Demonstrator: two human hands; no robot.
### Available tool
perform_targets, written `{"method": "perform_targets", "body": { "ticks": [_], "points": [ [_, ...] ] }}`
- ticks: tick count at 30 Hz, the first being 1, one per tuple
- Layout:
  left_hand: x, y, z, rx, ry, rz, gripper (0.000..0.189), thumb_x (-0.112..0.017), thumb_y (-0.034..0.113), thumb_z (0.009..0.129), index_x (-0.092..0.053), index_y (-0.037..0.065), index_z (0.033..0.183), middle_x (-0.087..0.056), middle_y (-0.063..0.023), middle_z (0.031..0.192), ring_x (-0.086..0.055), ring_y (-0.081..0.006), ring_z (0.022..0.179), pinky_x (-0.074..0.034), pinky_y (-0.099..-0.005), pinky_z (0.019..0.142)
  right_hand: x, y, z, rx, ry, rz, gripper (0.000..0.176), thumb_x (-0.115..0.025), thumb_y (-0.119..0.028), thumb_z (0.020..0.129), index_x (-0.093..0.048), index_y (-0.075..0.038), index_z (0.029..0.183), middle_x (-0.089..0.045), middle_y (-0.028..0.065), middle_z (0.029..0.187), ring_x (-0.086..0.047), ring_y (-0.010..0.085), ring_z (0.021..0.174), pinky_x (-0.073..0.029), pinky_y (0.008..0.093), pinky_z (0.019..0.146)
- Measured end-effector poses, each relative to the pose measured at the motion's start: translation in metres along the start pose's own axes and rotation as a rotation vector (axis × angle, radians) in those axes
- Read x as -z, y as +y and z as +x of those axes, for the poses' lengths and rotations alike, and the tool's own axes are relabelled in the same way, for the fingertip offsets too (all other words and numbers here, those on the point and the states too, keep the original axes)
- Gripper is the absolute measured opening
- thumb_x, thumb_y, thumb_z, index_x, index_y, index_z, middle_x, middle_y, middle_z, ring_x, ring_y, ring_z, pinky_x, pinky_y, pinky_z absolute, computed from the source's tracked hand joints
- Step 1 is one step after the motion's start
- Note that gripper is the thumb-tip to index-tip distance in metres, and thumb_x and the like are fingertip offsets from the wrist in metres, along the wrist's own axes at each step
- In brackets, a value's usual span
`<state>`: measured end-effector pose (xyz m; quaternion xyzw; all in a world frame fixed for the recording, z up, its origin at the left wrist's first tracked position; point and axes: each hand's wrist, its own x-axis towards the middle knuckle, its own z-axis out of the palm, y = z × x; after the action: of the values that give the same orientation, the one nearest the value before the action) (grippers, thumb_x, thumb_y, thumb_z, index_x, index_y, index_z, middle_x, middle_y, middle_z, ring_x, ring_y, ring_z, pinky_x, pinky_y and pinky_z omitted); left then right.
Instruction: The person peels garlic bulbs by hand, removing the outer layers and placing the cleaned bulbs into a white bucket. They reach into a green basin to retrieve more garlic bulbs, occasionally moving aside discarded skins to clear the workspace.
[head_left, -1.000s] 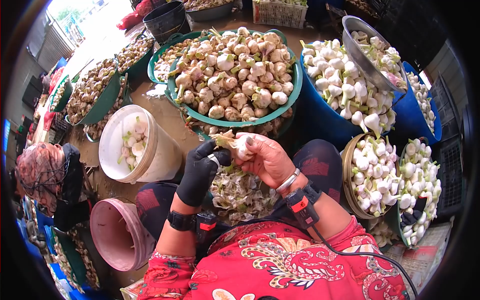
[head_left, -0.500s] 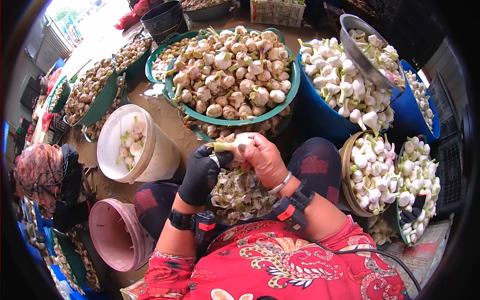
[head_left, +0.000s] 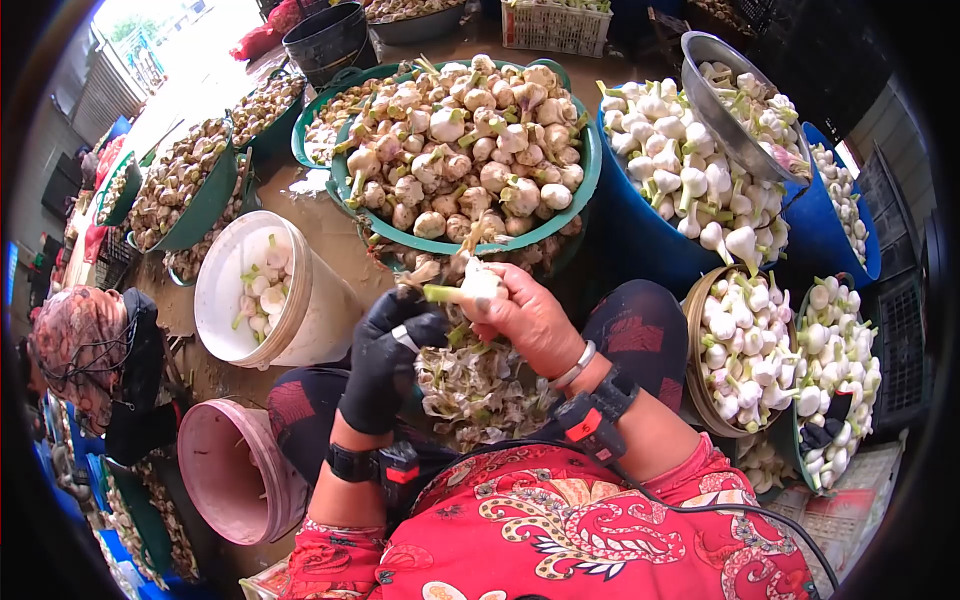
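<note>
Our right hand [head_left: 525, 315] is clenched round a garlic bulb [head_left: 480, 285], green stalk pointing left, above the pile of skins [head_left: 470, 385] in our lap, likely so peelings drop there. Our gloved left hand [head_left: 385, 355] curls just under the stalk; we cannot tell whether it grips anything. Since half a second ago it sits lower and the bulb slightly higher.

Gloved left hand [head_left: 385, 350] and bare right hand [head_left: 525, 315] meet in front, forearms raised, fingers curled closed.
</note>
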<state>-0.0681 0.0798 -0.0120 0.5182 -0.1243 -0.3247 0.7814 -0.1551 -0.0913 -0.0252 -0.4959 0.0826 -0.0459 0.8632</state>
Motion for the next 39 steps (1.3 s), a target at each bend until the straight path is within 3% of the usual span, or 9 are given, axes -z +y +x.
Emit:
{"method": "perform_targets", "body": {
  "ticks": [2, 7, 10, 16, 19, 22, 27, 34, 39],
  "points": [
    [-0.014, -0.004, -0.002, -0.074, -0.058, 0.017, 0.024, -0.061, 0.002, 0.083, -0.06, 0.001, 0.106, -0.065, -0.005, 0.094, -0.061, -0.0116, 0.081, -0.05, -0.0257, 0.075, -0.001, 0.013, 0.004, 0.439, 0.067, -0.594, 0.046, -0.066, -0.03, 0.084, -0.05, -0.003, 0.118, -0.057, 0.0051, 0.096, -0.057, 0.0107, 0.084, -0.05, 0.0274, 0.076],
    [-0.014, 0.002, -0.001, -0.003, -0.044, 0.135, 0.02, -0.057, 0.006, 0.084, -0.06, 0.0, 0.103, -0.065, -0.0061, 0.082, -0.06, -0.0152, 0.074, -0.048, -0.0276, 0.071, -0.003, -0.004, 0.003, -0.055, 0.04, 0.231, 0.063, -0.065, -0.016, 0.086, -0.022, -0.004, 0.13, -0.058, 0.0105, 0.094, -0.059, 0.0157, 0.082, -0.05, 0.0316, 0.074],
    [-0.009, -0.003, 0.005, -0.059, -0.045, 0.151, 0.012, -0.056, 0.01, 0.086, -0.06, 0.001, 0.093, -0.063, -0.0065, 0.076, -0.059, -0.015, 0.07, -0.048, -0.0278, 0.069, -0.011, -0.014, 0.02, 0.251, 0.244, 0.39, 0.029, -0.057, -0.005, 0.089, -0.043, -0.001, 0.114, -0.059, 0.0066, 0.088, -0.058, 0.013, 0.073, -0.049, 0.0272, 0.069],
    [0.006, 0.001, 0.017, -0.087, 0.064, -0.001, 0.015, -0.056, 0.014, 0.089, -0.06, 0.001, 0.093, -0.064, -0.0076, 0.08, -0.06, -0.0157, 0.071, -0.049, -0.0295, 0.067, 0.009, -0.01, 0.011, -0.075, -0.282, -0.873, 0.011, -0.068, -0.008, 0.08, -0.062, -0.002, 0.087, -0.062, 0.0012, 0.076, -0.057, 0.0071, 0.069, -0.048, 0.0229, 0.063],
    [0.009, -0.002, 0.019, -0.084, 0.054, -0.098, 0.014, -0.058, 0.011, 0.088, -0.06, 0.001, 0.097, -0.065, -0.0073, 0.085, -0.061, -0.0152, 0.073, -0.05, -0.0296, 0.069, 0.009, -0.009, 0.009, -0.359, -0.016, -0.596, 0.011, -0.069, -0.007, 0.079, -0.061, -0.003, 0.084, -0.061, -0.0008, 0.072, -0.054, 0.0051, 0.067, -0.046, 0.0211, 0.061],
    [0.005, 0.0, 0.018, -0.078, 0.04, -0.053, 0.018, -0.059, 0.009, 0.086, -0.06, 0.0, 0.102, -0.066, -0.0072, 0.088, -0.062, -0.0155, 0.075, -0.05, -0.0293, 0.071, 0.005, -0.004, 0.011, 0.154, 0.211, -0.612, 0.008, -0.069, -0.007, 0.076, -0.062, -0.004, 0.078, -0.061, 0.0021, 0.069, -0.056, 0.0061, 0.062, -0.047, 0.0237, 0.058],
    [-0.008, -0.001, 0.016, -0.094, 0.045, 0.004, 0.025, -0.058, 0.013, 0.089, -0.058, 0.0, 0.11, -0.066, -0.0083, 0.092, -0.063, -0.0161, 0.078, -0.052, -0.0302, 0.072, -0.007, -0.006, 0.012, 0.326, 0.274, -0.462, 0.01, -0.066, -0.003, 0.077, -0.062, -0.004, 0.087, -0.059, -0.0001, 0.078, -0.055, 0.0052, 0.068, -0.048, 0.0219, 0.064],
    [-0.001, -0.016, 0.024, 0.081, 0.039, -0.394, 0.03, -0.047, 0.023, 0.097, -0.053, 0.0, 0.116, -0.064, -0.0102, 0.094, -0.063, -0.0202, 0.076, -0.053, -0.0316, 0.07, -0.009, -0.009, 0.004, 0.114, 0.172, -0.284, 0.019, -0.065, -0.001, 0.082, -0.058, -0.003, 0.099, -0.058, 0.0034, 0.095, -0.058, 0.0077, 0.081, -0.049, 0.0213, 0.07],
    [-0.012, -0.019, 0.017, 0.061, 0.029, -0.371, 0.028, -0.048, 0.02, 0.096, -0.054, 0.0, 0.115, -0.064, -0.0114, 0.097, -0.064, -0.0222, 0.079, -0.054, -0.0329, 0.07, -0.01, -0.011, 0.011, 0.267, 0.311, -0.208, 0.005, -0.059, 0.001, 0.082, -0.057, -0.003, 0.081, -0.057, -0.0006, 0.069, -0.055, 0.006, 0.059, -0.047, 0.0211, 0.054]
  ]
}}
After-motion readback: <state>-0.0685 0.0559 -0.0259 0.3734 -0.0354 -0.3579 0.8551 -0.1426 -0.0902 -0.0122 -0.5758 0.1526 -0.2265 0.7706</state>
